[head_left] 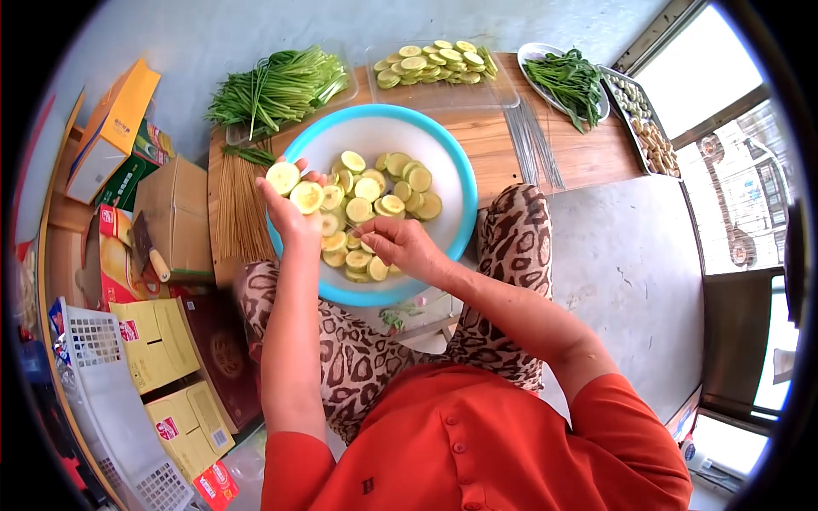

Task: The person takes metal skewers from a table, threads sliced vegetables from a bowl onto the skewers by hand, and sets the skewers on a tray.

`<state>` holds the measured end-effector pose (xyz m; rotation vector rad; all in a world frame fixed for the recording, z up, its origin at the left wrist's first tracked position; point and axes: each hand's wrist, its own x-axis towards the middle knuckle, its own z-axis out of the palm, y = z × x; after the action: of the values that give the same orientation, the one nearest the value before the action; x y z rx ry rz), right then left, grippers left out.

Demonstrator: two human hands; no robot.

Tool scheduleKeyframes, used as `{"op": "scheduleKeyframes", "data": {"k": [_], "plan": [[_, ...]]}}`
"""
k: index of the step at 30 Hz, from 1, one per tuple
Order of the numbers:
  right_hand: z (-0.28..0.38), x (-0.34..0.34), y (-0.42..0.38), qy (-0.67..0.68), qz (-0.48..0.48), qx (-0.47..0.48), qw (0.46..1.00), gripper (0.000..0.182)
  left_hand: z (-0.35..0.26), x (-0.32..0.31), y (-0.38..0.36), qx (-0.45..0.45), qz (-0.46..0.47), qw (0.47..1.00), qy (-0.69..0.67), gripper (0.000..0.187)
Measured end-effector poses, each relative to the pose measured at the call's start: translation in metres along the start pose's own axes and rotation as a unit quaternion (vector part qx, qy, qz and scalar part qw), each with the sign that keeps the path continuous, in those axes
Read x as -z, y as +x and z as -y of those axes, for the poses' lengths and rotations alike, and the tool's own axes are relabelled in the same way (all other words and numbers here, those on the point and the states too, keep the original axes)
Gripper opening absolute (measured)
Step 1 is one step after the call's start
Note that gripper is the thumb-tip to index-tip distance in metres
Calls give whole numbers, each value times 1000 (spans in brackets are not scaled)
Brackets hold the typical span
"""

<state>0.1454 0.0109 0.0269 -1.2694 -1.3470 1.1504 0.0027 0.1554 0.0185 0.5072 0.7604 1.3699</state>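
Observation:
A white basin with a blue rim holds many round green-edged slices, most of them heaped at its middle and left. Over the basin's left side, my left hand is palm up with several slices lying on the palm and fingers. My right hand is above the heap at the lower middle of the basin, its thumb and fingers pinched together. Its fingertips touch or nearly touch a slice there; whatever is between them is too small to make out.
Wooden sticks lie left of the basin. Behind it are a tray of green stems, a tray of slices, metal skewers and a plate of leaves. Boxes and a knife are at the left.

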Motion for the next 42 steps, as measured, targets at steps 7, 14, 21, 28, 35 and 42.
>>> {"op": "scheduleKeyframes", "data": {"k": [7, 14, 21, 28, 35, 42], "plan": [[9, 10, -6, -83, -33, 32, 996, 15, -8, -4, -5, 37, 36, 999, -18, 65], [30, 51, 10, 107, -38, -65, 991, 19, -10, -9, -17, 92, 58, 993, 40, 80], [33, 118, 73, 87, -112, -27, 990, 20, -13, -12, -23, 112, 109, 982, 109, 67], [-7, 170, 157, 103, -217, -50, 969, 19, -11, -18, -23, 131, 153, 968, 153, 62], [-43, 194, 226, 84, -284, -99, 950, 20, -12, -30, -21, 115, 164, 960, 195, 58], [-63, 205, 258, 25, -319, -169, 932, 19, -7, -36, -22, 111, 179, 955, 210, 54]]}}
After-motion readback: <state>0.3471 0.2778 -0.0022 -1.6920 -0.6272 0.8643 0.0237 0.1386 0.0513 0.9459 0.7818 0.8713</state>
